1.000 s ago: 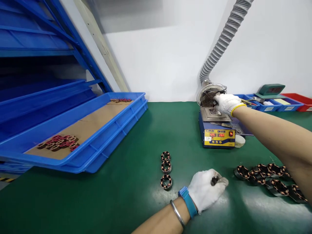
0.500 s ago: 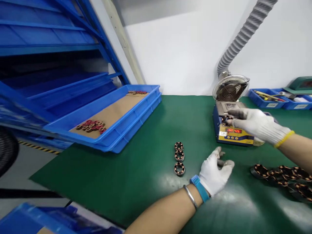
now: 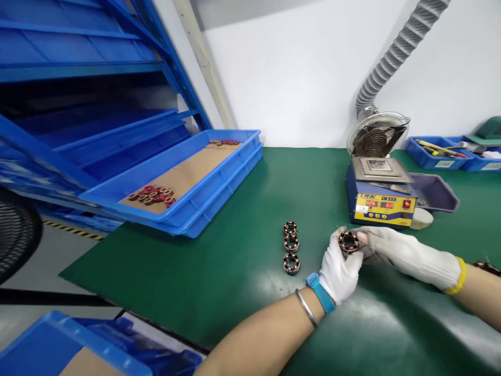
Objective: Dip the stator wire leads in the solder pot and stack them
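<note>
From the head camera, the left hand point(image 3: 340, 270) and right hand point(image 3: 407, 256) (both in white gloves) meet above the green mat point(image 3: 219, 271), fingers of each pinching one wound stator ring point(image 3: 348, 242). Three like rings point(image 3: 291, 245) lie in a row just left of it, with the blue solder pot point(image 3: 380, 198) behind.

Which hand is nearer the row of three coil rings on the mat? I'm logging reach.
Left. The left hand lies just right of the row of three coil rings; the right hand is farther right.
</note>
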Action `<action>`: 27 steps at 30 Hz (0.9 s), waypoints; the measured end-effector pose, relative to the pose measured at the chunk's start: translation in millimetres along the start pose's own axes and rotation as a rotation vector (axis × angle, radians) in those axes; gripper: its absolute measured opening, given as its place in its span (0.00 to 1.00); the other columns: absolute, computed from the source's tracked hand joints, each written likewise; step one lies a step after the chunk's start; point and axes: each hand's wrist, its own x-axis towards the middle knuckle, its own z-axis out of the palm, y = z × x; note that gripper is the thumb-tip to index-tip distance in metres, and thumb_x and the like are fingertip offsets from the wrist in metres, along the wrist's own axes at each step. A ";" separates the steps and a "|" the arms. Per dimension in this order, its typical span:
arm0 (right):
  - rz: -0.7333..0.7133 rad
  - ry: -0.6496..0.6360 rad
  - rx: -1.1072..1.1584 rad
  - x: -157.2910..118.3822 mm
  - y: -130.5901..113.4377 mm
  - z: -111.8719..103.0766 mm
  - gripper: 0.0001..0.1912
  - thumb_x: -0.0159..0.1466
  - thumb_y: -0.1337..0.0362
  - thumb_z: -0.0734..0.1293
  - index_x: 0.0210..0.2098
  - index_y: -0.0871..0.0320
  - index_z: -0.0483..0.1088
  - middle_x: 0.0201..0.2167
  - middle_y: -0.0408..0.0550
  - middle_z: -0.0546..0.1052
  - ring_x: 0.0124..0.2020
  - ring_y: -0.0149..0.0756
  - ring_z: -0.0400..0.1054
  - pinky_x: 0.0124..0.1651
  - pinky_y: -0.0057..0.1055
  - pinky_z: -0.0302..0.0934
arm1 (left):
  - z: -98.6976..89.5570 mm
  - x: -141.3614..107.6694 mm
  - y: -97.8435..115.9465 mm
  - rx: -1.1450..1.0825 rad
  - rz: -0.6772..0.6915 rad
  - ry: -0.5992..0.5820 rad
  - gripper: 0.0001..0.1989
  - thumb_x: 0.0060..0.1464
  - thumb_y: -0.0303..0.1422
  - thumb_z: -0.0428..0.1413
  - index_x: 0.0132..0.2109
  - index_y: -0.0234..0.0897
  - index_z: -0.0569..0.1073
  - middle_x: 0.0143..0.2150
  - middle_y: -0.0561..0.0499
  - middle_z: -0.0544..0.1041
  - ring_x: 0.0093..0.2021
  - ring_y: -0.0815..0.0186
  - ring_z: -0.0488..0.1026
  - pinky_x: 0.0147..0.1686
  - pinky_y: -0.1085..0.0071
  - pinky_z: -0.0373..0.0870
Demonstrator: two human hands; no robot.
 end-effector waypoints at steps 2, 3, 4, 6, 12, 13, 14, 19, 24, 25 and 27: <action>0.093 -0.077 0.094 8.9 6.0 -2.7 0.32 0.51 0.36 0.68 0.34 0.61 0.68 0.30 0.52 0.76 0.29 0.34 0.71 0.31 0.26 0.66 | 0.6 0.5 2.4 -0.024 0.043 -0.045 0.24 0.58 0.33 0.54 0.60 0.33 0.62 0.58 0.38 0.73 0.58 0.57 0.72 0.61 0.60 0.66; 0.125 -0.093 0.120 13.8 10.0 -3.4 0.32 0.49 0.37 0.71 0.32 0.61 0.66 0.27 0.50 0.74 0.26 0.31 0.68 0.28 0.25 0.64 | 1.4 0.6 3.0 -0.031 0.057 -0.060 0.24 0.58 0.33 0.55 0.60 0.33 0.62 0.58 0.39 0.73 0.59 0.57 0.71 0.62 0.60 0.65; 0.139 -0.096 0.129 18.7 13.7 -4.8 0.32 0.47 0.39 0.73 0.33 0.61 0.66 0.26 0.49 0.74 0.25 0.30 0.67 0.27 0.24 0.63 | 2.5 0.8 3.1 -0.039 0.057 -0.072 0.25 0.58 0.34 0.55 0.60 0.33 0.61 0.59 0.38 0.72 0.59 0.57 0.71 0.62 0.61 0.65; 0.126 -0.099 0.128 27.3 17.7 -12.4 0.31 0.46 0.43 0.75 0.38 0.61 0.70 0.30 0.49 0.76 0.27 0.31 0.69 0.28 0.25 0.64 | 5.2 1.2 2.0 -0.039 0.013 -0.093 0.30 0.58 0.34 0.56 0.64 0.33 0.58 0.60 0.38 0.72 0.58 0.57 0.72 0.59 0.61 0.68; -0.072 0.381 -0.293 54.7 -20.2 -90.8 0.32 0.53 0.44 0.71 0.52 0.55 0.73 0.44 0.47 0.78 0.43 0.37 0.71 0.42 0.27 0.65 | 12.0 2.1 -4.6 0.141 -0.121 -0.127 0.40 0.55 0.35 0.59 0.70 0.37 0.49 0.61 0.40 0.72 0.43 0.62 0.78 0.47 0.61 0.75; -0.066 0.504 -0.453 60.9 -31.0 -106.4 0.31 0.56 0.43 0.69 0.52 0.54 0.73 0.44 0.47 0.77 0.43 0.38 0.71 0.43 0.29 0.64 | 12.3 2.2 -4.7 0.161 -0.121 -0.129 0.40 0.55 0.35 0.58 0.70 0.37 0.50 0.61 0.40 0.72 0.43 0.62 0.78 0.49 0.61 0.75; -0.038 0.608 -0.597 67.4 -41.1 -120.5 0.30 0.57 0.42 0.67 0.53 0.53 0.73 0.44 0.47 0.77 0.43 0.40 0.70 0.43 0.31 0.63 | 12.4 2.2 -4.4 0.177 -0.126 -0.133 0.39 0.55 0.35 0.58 0.70 0.36 0.52 0.60 0.41 0.73 0.43 0.62 0.78 0.50 0.61 0.74; 0.064 0.735 -0.807 101.1 -63.8 -158.1 0.26 0.61 0.46 0.64 0.51 0.56 0.73 0.43 0.54 0.76 0.43 0.42 0.68 0.45 0.37 0.59 | 11.7 2.8 -1.2 0.193 -0.157 -0.166 0.37 0.55 0.36 0.58 0.69 0.37 0.55 0.57 0.43 0.75 0.41 0.64 0.78 0.49 0.62 0.74; 0.088 0.711 -0.834 119.0 -58.2 -158.0 0.27 0.63 0.47 0.61 0.52 0.61 0.71 0.48 0.62 0.73 0.47 0.46 0.66 0.49 0.42 0.58 | 12.2 3.2 -1.6 0.194 -0.175 -0.177 0.36 0.55 0.35 0.57 0.69 0.38 0.56 0.56 0.45 0.76 0.41 0.64 0.77 0.46 0.64 0.75; 0.088 0.701 -0.837 120.2 -57.7 -156.6 0.27 0.63 0.47 0.61 0.52 0.61 0.71 0.48 0.63 0.73 0.48 0.45 0.66 0.50 0.42 0.58 | 12.3 3.2 -1.8 0.194 -0.169 -0.176 0.36 0.55 0.35 0.57 0.69 0.38 0.57 0.55 0.45 0.76 0.41 0.64 0.77 0.47 0.64 0.75; 0.087 0.685 -0.843 121.4 -57.9 -153.6 0.27 0.64 0.47 0.62 0.51 0.61 0.71 0.49 0.62 0.73 0.49 0.46 0.66 0.52 0.44 0.57 | 12.3 3.1 -2.2 0.195 -0.159 -0.176 0.36 0.55 0.35 0.57 0.68 0.38 0.57 0.55 0.45 0.76 0.42 0.64 0.77 0.48 0.63 0.75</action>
